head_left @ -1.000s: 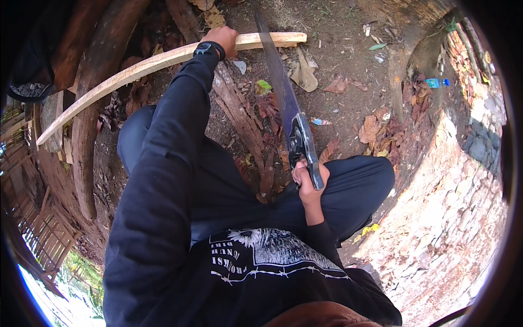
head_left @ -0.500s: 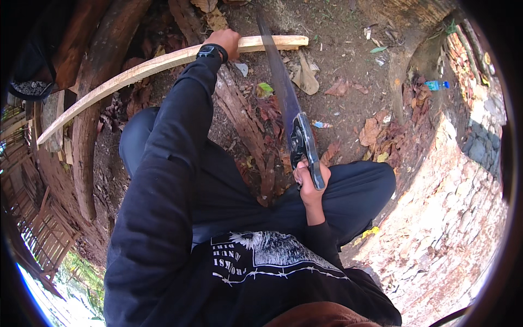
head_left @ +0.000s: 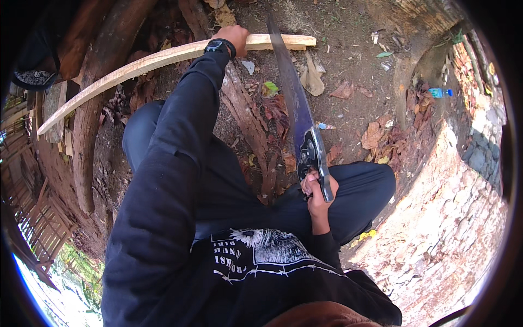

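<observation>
Handsaw (head_left: pixel 299 109) in grip, the right hand (head_left: pixel 321 191) wraps the handle near 4 o'clock, close to the right knee (head_left: pixel 362 188), while the left hand (head_left: pixel 234 39), just short of 12, is closed over a pale wooden strip (head_left: pixel 163 57), its fingertips out of sight. The strip lies ahead of both hands, its long axis sweeping from 9 o'clock to just before 1; how much of its curve comes from the lens cannot be told. From the right fist the blade points between 11 and 12, crossing the strip between the left hand and its short right-hand end. The left hand is much the nearer to that crossing, just beside it on the 9 o'clock side; whether the teeth have bitten is unclear. A wristwatch (head_left: pixel 214 45) circles the left wrist. Farther out, weathered wood (head_left: pixel 248 117) lies toward 11:30, a thick log (head_left: pixel 86 152) passes beneath the strip's line at 9, and a blue-capped plastic bottle (head_left: pixel 440 92) lies past 2.
</observation>
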A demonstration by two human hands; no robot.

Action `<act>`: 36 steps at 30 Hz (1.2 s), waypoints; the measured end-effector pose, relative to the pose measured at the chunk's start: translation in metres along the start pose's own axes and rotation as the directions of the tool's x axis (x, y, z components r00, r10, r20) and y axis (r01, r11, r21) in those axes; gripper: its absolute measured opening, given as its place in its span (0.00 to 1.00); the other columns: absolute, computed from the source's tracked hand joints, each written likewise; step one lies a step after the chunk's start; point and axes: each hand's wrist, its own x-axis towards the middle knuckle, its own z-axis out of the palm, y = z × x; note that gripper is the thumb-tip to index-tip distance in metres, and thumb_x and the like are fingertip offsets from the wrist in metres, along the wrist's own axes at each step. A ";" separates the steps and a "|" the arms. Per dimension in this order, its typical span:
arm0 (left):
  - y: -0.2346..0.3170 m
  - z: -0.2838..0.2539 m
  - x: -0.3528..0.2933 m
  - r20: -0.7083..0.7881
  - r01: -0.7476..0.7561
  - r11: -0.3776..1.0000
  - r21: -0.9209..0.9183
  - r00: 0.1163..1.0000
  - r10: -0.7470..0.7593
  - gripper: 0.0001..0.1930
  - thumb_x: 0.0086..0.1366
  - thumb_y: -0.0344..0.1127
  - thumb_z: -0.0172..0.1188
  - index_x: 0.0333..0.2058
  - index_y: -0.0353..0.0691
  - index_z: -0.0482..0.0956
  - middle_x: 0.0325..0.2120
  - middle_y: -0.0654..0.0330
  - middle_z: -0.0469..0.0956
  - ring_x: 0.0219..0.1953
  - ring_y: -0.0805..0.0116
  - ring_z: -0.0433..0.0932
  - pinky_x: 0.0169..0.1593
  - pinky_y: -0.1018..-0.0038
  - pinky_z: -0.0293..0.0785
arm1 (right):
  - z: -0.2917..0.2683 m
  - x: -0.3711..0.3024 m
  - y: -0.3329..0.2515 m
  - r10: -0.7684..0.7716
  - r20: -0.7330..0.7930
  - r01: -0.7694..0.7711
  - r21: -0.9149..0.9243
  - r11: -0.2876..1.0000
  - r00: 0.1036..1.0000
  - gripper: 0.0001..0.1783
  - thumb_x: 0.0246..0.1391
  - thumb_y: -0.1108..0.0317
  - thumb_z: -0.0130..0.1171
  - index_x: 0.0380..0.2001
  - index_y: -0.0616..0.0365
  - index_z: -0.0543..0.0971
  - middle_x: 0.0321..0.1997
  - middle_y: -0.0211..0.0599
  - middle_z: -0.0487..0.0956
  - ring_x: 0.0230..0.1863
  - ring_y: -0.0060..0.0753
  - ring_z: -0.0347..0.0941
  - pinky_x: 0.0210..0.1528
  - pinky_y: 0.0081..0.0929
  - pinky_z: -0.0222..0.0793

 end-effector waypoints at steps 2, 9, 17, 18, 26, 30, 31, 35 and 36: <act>-0.002 0.000 0.001 0.003 -0.025 1.000 0.015 1.000 0.025 0.22 0.56 0.45 0.76 0.48 0.44 0.88 0.43 0.48 0.88 0.47 0.46 0.87 0.55 0.55 0.84 | 0.014 0.028 0.004 -0.050 0.001 0.050 -0.015 0.999 0.999 0.05 0.60 0.83 0.59 0.31 0.65 0.74 0.21 0.28 0.72 0.19 0.16 0.66 0.22 0.22 0.60; 0.000 -0.003 -0.001 0.011 -0.005 0.999 0.033 1.000 0.004 0.23 0.55 0.47 0.77 0.47 0.43 0.88 0.43 0.48 0.88 0.47 0.47 0.87 0.55 0.56 0.85 | 0.049 0.093 0.029 -0.085 0.015 0.085 -0.005 0.996 0.996 0.07 0.62 0.80 0.62 0.31 0.63 0.74 0.21 0.26 0.72 0.20 0.16 0.67 0.22 0.21 0.60; 0.001 -0.006 -0.001 0.009 -0.017 0.999 0.038 1.000 0.016 0.22 0.56 0.46 0.76 0.47 0.43 0.89 0.43 0.48 0.88 0.47 0.48 0.87 0.55 0.56 0.85 | 0.013 0.014 0.005 -0.028 -0.014 0.028 -0.025 0.999 1.000 0.06 0.62 0.81 0.61 0.32 0.64 0.74 0.21 0.27 0.72 0.20 0.15 0.66 0.22 0.20 0.60; -0.001 -0.002 -0.001 0.006 -0.018 0.999 0.041 1.000 0.018 0.22 0.56 0.46 0.76 0.47 0.43 0.89 0.43 0.48 0.88 0.47 0.48 0.87 0.55 0.56 0.85 | 0.022 0.034 0.008 -0.039 -0.007 0.039 -0.037 0.999 0.999 0.06 0.62 0.81 0.61 0.31 0.63 0.74 0.20 0.26 0.72 0.19 0.15 0.66 0.22 0.20 0.60; -0.001 -0.001 0.001 0.034 0.003 1.000 0.003 0.999 -0.003 0.23 0.55 0.45 0.77 0.48 0.43 0.88 0.43 0.47 0.88 0.46 0.47 0.87 0.55 0.56 0.85 | 0.043 0.068 0.021 -0.062 -0.018 0.060 -0.100 0.993 0.998 0.08 0.62 0.80 0.62 0.29 0.61 0.75 0.20 0.25 0.72 0.19 0.16 0.66 0.22 0.22 0.60; 0.001 -0.005 -0.002 0.039 -0.008 1.000 0.023 0.999 0.007 0.23 0.55 0.46 0.77 0.49 0.43 0.88 0.43 0.47 0.88 0.47 0.47 0.87 0.55 0.55 0.85 | 0.008 -0.003 0.009 -0.035 -0.030 0.033 -0.076 0.997 0.999 0.07 0.62 0.81 0.59 0.30 0.63 0.75 0.21 0.26 0.73 0.19 0.16 0.67 0.22 0.21 0.59; 0.000 -0.002 -0.002 0.029 -0.005 1.000 0.024 1.000 0.004 0.23 0.55 0.46 0.77 0.49 0.43 0.88 0.43 0.47 0.88 0.47 0.47 0.87 0.55 0.55 0.85 | 0.007 -0.007 0.005 -0.009 -0.029 0.008 -0.035 0.999 1.000 0.07 0.62 0.81 0.59 0.30 0.63 0.75 0.20 0.26 0.73 0.19 0.16 0.66 0.22 0.21 0.59; 0.000 0.008 -0.002 -0.005 -0.019 0.998 0.057 1.000 0.019 0.24 0.55 0.47 0.77 0.49 0.43 0.88 0.44 0.47 0.88 0.47 0.47 0.87 0.55 0.55 0.85 | 0.037 0.065 0.022 -0.075 0.004 0.075 -0.049 0.996 0.997 0.07 0.63 0.80 0.61 0.30 0.62 0.75 0.20 0.25 0.73 0.18 0.15 0.66 0.22 0.21 0.59; 0.003 0.004 0.000 0.007 -0.021 0.999 0.044 1.000 0.021 0.24 0.55 0.47 0.77 0.49 0.43 0.88 0.44 0.48 0.88 0.48 0.47 0.87 0.55 0.55 0.85 | 0.052 0.099 0.028 -0.093 0.009 0.093 -0.029 0.995 0.996 0.07 0.63 0.79 0.62 0.30 0.62 0.75 0.20 0.25 0.73 0.18 0.15 0.66 0.22 0.22 0.59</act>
